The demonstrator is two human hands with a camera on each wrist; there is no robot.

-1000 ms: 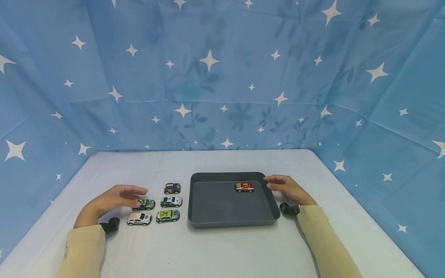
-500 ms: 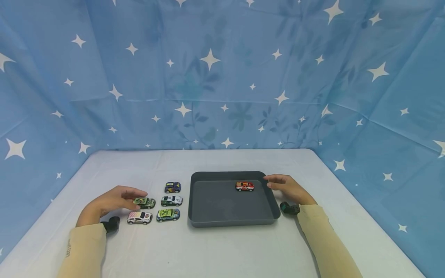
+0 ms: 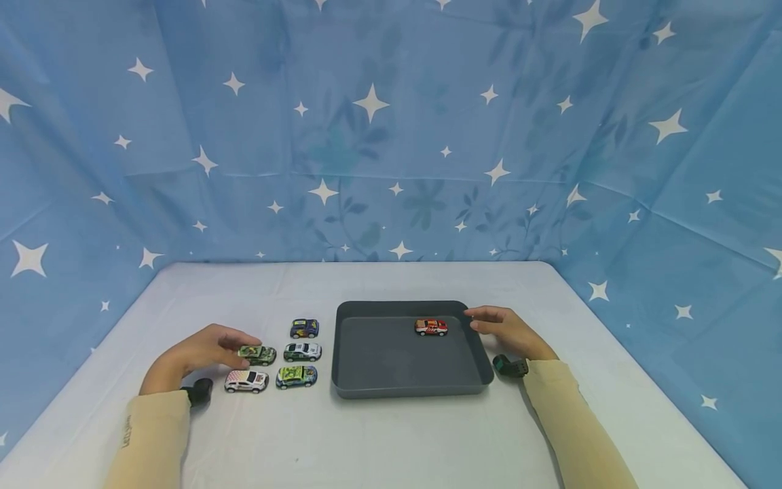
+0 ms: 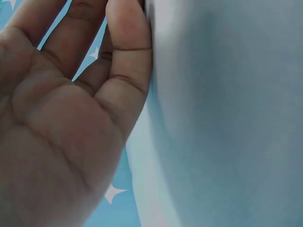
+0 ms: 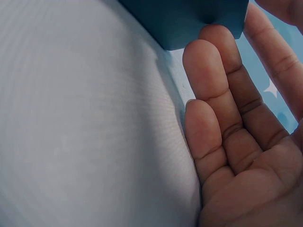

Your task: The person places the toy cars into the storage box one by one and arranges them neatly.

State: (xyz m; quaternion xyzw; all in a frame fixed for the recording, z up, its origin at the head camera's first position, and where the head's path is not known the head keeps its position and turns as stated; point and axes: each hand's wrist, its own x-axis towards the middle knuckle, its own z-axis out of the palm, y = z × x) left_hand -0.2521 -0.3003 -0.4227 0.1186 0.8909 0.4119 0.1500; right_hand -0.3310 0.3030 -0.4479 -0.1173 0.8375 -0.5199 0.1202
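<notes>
My left hand holds a green camouflage toy car between thumb and fingers, low over the white table. The left wrist view shows the palm and bent fingers, with the car hidden. My right hand rests at the back right corner of a dark grey tray, its thumb and index finger at the rim. In the right wrist view, relaxed fingers reach the tray's outer wall. A red and white toy car sits inside the tray toward the back right.
Between the left hand and the tray stand a purple toy car, a white and green one and a yellow-green and blue one. A white toy car is just in front of the held car. A blue starry curtain hangs behind the table.
The left hand has shifted slightly right, and the camouflage car has moved a little right with it. The right hand stays at the tray. The head view has tilted slightly.
</notes>
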